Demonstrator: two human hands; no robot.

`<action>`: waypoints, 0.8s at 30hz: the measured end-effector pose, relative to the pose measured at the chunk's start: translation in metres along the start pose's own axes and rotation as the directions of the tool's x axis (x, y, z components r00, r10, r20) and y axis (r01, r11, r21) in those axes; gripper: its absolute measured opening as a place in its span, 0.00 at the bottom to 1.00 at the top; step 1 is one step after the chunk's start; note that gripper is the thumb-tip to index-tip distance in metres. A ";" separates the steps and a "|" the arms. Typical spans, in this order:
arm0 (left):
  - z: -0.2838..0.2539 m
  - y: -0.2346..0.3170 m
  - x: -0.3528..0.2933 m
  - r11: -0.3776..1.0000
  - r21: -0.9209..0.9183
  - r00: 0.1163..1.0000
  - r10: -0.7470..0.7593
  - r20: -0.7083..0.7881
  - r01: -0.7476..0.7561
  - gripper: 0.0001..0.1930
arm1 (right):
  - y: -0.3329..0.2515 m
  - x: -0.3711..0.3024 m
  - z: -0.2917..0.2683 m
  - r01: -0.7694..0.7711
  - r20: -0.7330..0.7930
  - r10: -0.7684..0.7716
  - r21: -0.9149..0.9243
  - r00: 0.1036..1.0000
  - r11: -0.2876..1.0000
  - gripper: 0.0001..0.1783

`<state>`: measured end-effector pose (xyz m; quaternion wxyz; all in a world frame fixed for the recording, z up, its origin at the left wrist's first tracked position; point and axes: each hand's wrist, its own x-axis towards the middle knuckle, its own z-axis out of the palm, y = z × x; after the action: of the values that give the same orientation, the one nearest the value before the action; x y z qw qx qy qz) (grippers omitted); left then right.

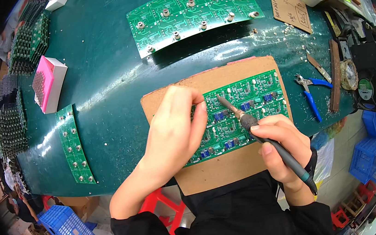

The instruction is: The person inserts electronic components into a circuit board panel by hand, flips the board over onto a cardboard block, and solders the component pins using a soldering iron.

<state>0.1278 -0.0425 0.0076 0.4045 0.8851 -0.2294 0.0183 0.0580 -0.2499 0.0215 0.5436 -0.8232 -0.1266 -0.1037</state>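
Observation:
A soldering iron is gripped like a pen in my right hand. Its tip touches or hovers just over the upper part of a green circuit board populated with small chips and blue parts; contact is too fine to tell. This board lies on a brown cardboard sheet at the table's near edge. My left hand covers the board's left end, thumb and index finger closed together near its upper edge. Whatever sits between those fingertips is hidden or too small to make out.
Beyond the cardboard lies a large green board panel with metal connectors; a smaller one lies left. A pink-and-white box and stacked boards stand far left. Blue-handled cutters, a knife and a black fan unit are right.

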 end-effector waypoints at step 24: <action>0.021 -0.002 0.010 0.967 0.217 0.991 0.132 0.013 -0.132 0.08 | 0.013 0.010 -0.015 0.021 0.049 -0.025 0.092 0.998 0.996 0.15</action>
<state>0.1343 -0.0602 -0.0057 0.3034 0.9067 -0.2843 0.0707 0.0713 -0.2674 0.0192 0.5760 -0.7984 -0.1542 -0.0833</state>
